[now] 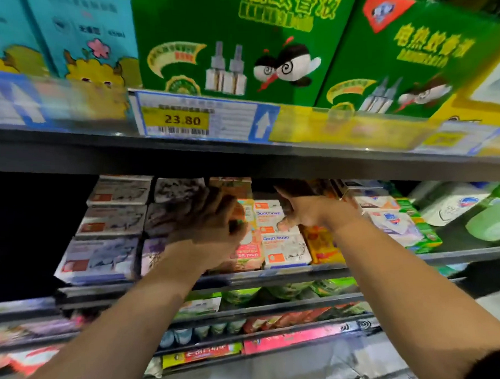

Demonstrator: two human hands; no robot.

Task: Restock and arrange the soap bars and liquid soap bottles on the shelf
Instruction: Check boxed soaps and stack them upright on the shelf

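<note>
Dim shelf (pixel 461 256); left fingers (pixel 230 219) round a soap box (pixel 247 246), right fingers (pixel 289 196) of unclear hold.

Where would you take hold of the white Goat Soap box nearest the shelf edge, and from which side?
Probably thumb on top, fingers on the front face, coming from the front and above. The front Goat Soap box lies flat with a pink box tight on its left and a yellow pack on its right, so only its top and front are free.
</note>
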